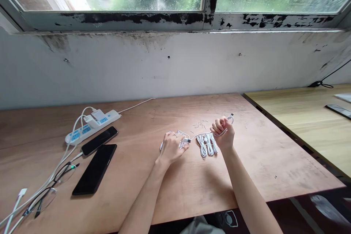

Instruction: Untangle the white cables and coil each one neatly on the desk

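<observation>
Two white charging cables lie across the plywood desk [246,161], with their looped bundle [207,144] sitting between my hands. My right hand [222,131] is curled shut around a white cable [225,130], and a small connector [231,116] sticks out above the fist. My left hand [172,148] lies over a smaller white cable loop [179,135], gripping it from above. A white connector head [187,140] shows just past my left fingertips. Part of the loop is hidden under that hand.
To the left lie a white power strip [93,126] with plugged-in cables, two black smartphones [95,169], and wire-framed glasses [46,193]. A paler wooden table [296,124] adjoins at right. A stained wall and window rise behind the desk.
</observation>
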Tool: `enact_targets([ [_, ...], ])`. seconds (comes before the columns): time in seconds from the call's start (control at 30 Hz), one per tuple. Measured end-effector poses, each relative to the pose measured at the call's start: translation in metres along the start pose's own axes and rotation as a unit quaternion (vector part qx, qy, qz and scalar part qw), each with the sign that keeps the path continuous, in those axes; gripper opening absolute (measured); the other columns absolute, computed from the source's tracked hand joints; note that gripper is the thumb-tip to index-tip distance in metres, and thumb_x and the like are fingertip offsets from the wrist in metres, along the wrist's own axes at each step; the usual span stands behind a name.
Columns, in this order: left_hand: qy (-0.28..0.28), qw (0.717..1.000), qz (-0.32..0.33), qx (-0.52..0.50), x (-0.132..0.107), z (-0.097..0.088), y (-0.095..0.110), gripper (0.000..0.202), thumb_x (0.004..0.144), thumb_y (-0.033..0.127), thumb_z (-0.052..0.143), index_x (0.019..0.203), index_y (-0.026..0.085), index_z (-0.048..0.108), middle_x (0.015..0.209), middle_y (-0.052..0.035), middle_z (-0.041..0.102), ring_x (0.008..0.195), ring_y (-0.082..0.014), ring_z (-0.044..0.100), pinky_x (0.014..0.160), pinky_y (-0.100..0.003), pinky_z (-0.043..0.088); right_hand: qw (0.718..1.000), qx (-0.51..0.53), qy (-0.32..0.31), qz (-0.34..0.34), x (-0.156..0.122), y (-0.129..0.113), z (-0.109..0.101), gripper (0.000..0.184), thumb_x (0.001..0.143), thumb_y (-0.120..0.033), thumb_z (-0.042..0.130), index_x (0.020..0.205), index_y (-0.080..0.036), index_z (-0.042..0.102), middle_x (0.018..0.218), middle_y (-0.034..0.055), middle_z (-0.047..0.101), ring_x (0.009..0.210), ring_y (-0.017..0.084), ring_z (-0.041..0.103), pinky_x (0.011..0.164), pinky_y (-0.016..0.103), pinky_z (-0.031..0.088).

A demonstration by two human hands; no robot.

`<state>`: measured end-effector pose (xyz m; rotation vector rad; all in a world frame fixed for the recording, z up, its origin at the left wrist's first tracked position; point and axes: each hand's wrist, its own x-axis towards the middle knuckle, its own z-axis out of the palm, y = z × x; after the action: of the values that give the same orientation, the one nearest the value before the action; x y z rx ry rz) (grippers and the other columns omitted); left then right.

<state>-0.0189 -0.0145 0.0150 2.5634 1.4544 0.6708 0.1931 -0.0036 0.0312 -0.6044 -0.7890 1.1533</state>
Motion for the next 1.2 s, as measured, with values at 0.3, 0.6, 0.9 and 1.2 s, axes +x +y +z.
enact_targets([
  [0.3,0.052,0.997,-0.034,0.049,0.002,0.004,-0.007,0.004,0.075,0.023,0.061,0.078,0.023,0.064,0.078,-0.0035,0.066,0.079,-0.0203,0.054,0.074,-0.034,0.029,0.979,-0.205,-0.005,0.009,0.005,0.0,-0.011,0.041,0.08,-0.056,0.05,0.063,-0.019,0.047,0.052,-0.0037,0.041,0.041,0.008,0.032,0.041,0.023,0.029],
  [0.6,0.121,0.988,-0.073,0.064,0.001,0.003,-0.004,0.02,0.085,0.032,0.051,0.072,0.02,0.061,0.068,-0.0041,0.064,0.072,-0.0186,0.054,0.071,-0.032,0.028,0.766,-0.614,-0.192,0.003,-0.008,0.016,0.004,0.017,0.071,-0.034,0.063,0.064,-0.02,0.059,0.059,0.0026,0.057,0.054,0.015,0.048,0.053,0.026,0.03],
  [0.9,0.164,0.978,-0.127,0.026,0.001,0.004,-0.003,0.026,0.088,0.035,0.042,0.074,0.019,0.057,0.06,-0.0031,0.058,0.065,-0.0181,0.053,0.069,-0.029,0.031,0.815,-0.498,-0.279,0.1,-0.009,0.007,0.005,0.035,0.082,-0.047,0.049,0.063,-0.018,0.053,0.052,-0.0015,0.053,0.047,0.012,0.046,0.048,0.023,0.03],
  [1.2,0.124,0.932,-0.191,-0.28,0.003,0.001,0.0,0.031,0.077,0.042,0.052,0.064,0.02,0.035,0.054,0.0063,0.037,0.049,-0.008,0.036,0.052,-0.022,0.029,0.961,-0.232,-0.065,0.14,0.0,0.035,-0.004,0.043,0.075,-0.059,0.055,0.066,-0.017,0.052,0.064,0.0017,0.058,0.06,0.013,0.054,0.062,0.027,0.046],
])
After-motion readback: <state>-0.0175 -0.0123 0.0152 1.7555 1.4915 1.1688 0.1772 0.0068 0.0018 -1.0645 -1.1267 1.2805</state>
